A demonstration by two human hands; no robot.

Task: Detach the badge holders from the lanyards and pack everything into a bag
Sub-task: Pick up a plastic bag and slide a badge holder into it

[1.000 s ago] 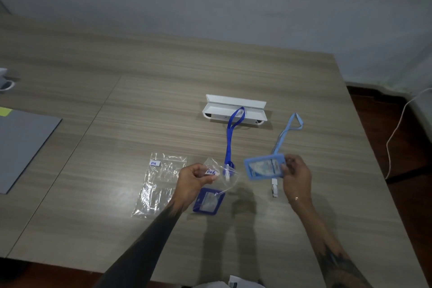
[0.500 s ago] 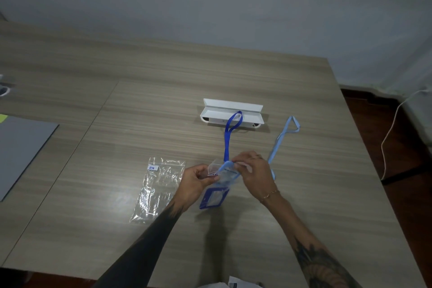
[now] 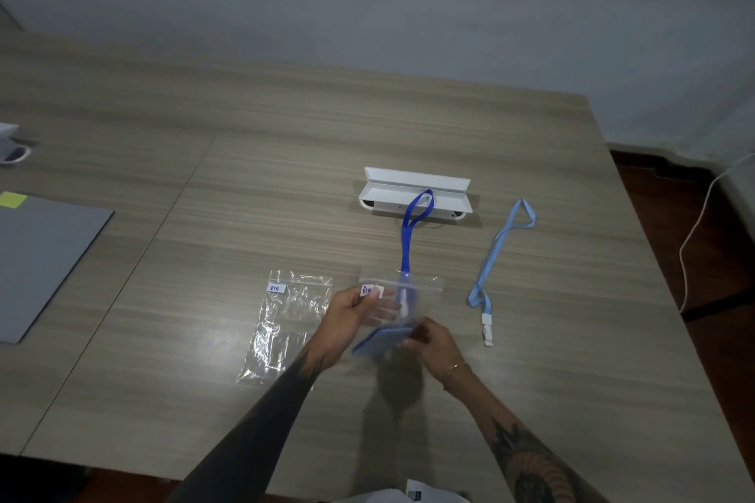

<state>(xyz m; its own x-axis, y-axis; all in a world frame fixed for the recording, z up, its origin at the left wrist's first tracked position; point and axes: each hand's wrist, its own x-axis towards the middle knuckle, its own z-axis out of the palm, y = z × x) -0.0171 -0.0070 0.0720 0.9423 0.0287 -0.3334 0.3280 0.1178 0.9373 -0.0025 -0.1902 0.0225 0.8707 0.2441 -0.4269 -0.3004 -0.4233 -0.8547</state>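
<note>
While the left hand [image 3: 347, 308] pinches the labelled corner of a clear bag [image 3: 402, 298] above the table [image 3: 286, 176], the right hand [image 3: 431, 339] grips blue badge holders [image 3: 382, 339] at the bag's near edge. Far of the bag, a dark blue lanyard [image 3: 410, 235] runs to a white tray [image 3: 416, 192]. To the right lies a light blue lanyard [image 3: 500, 253], unclipped. Left of the hands lies a second bag [image 3: 286, 327], flat.

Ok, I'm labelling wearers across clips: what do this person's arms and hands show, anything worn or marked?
Both forearms are bare and sleeveless. The left forearm carries dense tattooing right up to the left hand. The right forearm bears a large patterned tattoo; a thin gold chain bracelet circles the wrist behind the right hand. No gloves.
</note>
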